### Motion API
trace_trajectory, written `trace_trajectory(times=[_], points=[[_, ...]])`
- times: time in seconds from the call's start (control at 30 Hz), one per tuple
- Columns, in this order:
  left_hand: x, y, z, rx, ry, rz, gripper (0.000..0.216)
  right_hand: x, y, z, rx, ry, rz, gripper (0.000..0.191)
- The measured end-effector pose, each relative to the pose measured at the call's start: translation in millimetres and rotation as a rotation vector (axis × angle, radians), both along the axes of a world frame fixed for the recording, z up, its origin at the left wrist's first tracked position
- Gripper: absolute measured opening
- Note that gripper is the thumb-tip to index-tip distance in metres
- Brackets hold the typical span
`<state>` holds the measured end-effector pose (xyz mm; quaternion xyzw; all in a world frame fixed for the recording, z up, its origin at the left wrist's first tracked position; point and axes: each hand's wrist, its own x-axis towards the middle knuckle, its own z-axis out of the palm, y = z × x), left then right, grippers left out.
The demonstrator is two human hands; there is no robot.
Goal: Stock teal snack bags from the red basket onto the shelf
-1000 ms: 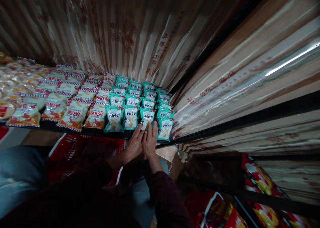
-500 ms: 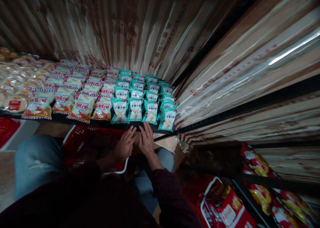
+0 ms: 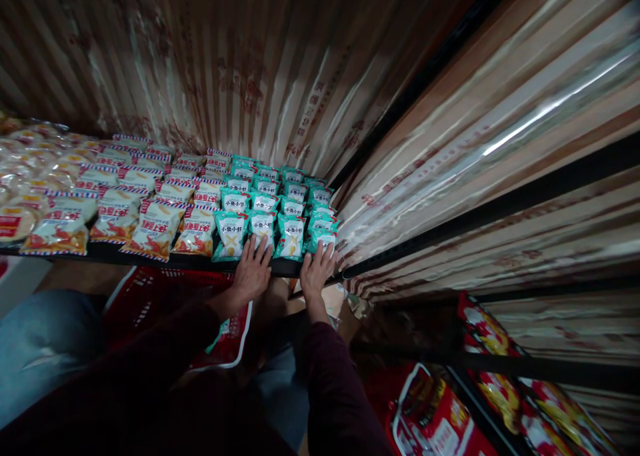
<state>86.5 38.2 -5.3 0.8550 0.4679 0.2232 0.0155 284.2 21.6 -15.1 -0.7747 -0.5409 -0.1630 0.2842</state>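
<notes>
Several teal snack packets (image 3: pixel 278 206) lie in rows on a dark shelf (image 3: pixel 165 261), up against its right corner. My left hand (image 3: pixel 253 271) rests with fingers spread on the lower edge of the front packets, between the first and second columns. My right hand (image 3: pixel 317 269) lies flat on the rightmost front teal packet (image 3: pixel 323 238). Neither hand has closed around a packet. To the left of the teal rows lie several white, red and blue snack packets (image 3: pixel 155 224).
A red plastic basket (image 3: pixel 150 296) sits below the shelf, above my knees. Large red bags (image 3: pixel 445 416) fill lower shelves at the bottom right. Shiny striped wrapping (image 3: pixel 490 143) covers the shelving at the back and right.
Both hands had drawn back below the shelf edge half a second ago. Now they have reached up again and moved apart, the left onto the front middle packets, the right onto the rightmost one.
</notes>
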Motion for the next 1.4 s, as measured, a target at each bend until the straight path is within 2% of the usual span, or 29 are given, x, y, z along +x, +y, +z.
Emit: trace_trajectory(times=[0.1,0.23,0.4,0.6,0.83,1.23,1.4], points=[[-1,-1,-0.8,0.036,-0.002,-0.011,0.058,-2,0,-4.4,0.018,-0.029,-0.013,0.054],[-7,-7,7.8,0.083,-0.008,-0.027,0.055,-2,-1,-6.3,0.046,-0.072,-0.021,0.054],[-31,-10,16.5,0.177,-0.044,0.017,0.051,0,1,-11.8,0.077,-0.089,-0.01,0.056],[-63,7,3.3,0.264,-0.145,0.181,0.054,0,6,-15.1,0.122,-0.044,0.001,0.053],[-59,15,-9.9,0.248,-0.132,0.183,0.055,0,7,-14.3,0.136,-0.06,-0.012,0.05],[-59,16,-5.3,0.24,-0.107,0.137,0.053,-3,9,-12.2,0.106,-0.009,-0.016,0.053],[-61,14,-2.4,0.226,-0.105,0.129,0.052,-4,9,-7.3,0.144,-0.013,-0.049,0.054]])
